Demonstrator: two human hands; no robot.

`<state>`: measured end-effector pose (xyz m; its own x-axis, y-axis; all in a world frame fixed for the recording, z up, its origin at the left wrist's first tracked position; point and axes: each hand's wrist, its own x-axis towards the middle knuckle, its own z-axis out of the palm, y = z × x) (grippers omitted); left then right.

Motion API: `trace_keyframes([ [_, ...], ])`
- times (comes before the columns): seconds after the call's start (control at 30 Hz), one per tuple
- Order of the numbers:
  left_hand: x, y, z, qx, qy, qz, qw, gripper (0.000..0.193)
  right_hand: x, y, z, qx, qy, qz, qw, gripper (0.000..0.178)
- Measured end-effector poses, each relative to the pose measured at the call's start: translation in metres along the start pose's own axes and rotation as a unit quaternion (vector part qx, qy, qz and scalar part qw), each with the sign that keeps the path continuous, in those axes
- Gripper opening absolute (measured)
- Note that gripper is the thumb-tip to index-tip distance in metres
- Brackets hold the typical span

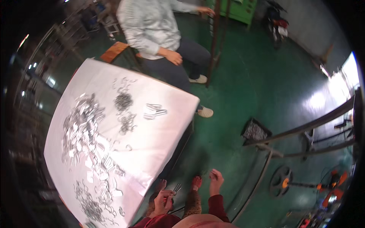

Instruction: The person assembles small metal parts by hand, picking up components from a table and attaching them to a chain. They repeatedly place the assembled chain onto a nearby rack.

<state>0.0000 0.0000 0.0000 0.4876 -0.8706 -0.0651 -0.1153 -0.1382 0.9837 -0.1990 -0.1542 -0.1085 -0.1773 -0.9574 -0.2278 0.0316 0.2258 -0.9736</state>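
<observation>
My left hand (162, 199) is closed around a few slim, shiny metal pieces (177, 188), which stick out past the fingertips beside the table's near right corner. Their exact kind is too small to make out. Farther right, my right hand (216, 180) hangs over the floor with loosely bent fingers, and nothing shows in it. On the white-covered table (152, 146) lies a large heap of flat metal strips (81, 123). Small dark curved hooks (123, 101) lie in piles farther back, and more hooks (90, 205) are at the near left. A small group of strips (154, 111) sits apart.
Across the table a person (150, 30) in a grey patterned top sits by a wooden seat (114, 51). A dark tray of small metal parts (255, 130) rests on the green floor near a metal frame (304, 129). At right stands an orange-bladed fan (334, 186); a motorbike (277, 22) is behind.
</observation>
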Motion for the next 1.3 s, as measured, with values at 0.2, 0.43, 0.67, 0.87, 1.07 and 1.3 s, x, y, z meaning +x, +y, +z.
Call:
trace_keyframes([
  [0.2, -0.072, 0.034, -0.065, 0.022, 0.028, 0.067, 0.997, 0.01, -0.079, -0.085, 0.098, 0.08, -0.136, -0.023, 0.987, 0.026],
  [0.43, -0.144, 0.016, -0.111, -0.055, 0.052, 0.153, 0.985, 0.01, -0.165, -0.088, 0.125, 0.13, -0.131, -0.035, 0.982, 0.02],
  [0.67, -0.213, 0.017, -0.133, -0.083, 0.08, 0.223, 0.968, 0.011, -0.251, -0.13, 0.146, 0.016, -0.258, -0.168, 0.951, 0.017],
  [0.87, -0.262, 0.013, -0.158, -0.086, 0.086, 0.259, 0.958, 0.016, -0.358, -0.137, 0.202, -0.154, -0.501, -0.237, 0.818, 0.018],
  [1.07, -0.293, 0.022, -0.18, -0.058, 0.09, 0.271, 0.957, 0.016, -0.406, -0.114, 0.26, -0.243, -0.623, -0.272, 0.692, 0.034],
  [1.3, -0.291, -0.003, -0.168, -0.098, 0.025, 0.286, 0.953, 0.009, -0.399, -0.147, 0.211, -0.19, -0.475, -0.444, 0.735, 0.055],
])
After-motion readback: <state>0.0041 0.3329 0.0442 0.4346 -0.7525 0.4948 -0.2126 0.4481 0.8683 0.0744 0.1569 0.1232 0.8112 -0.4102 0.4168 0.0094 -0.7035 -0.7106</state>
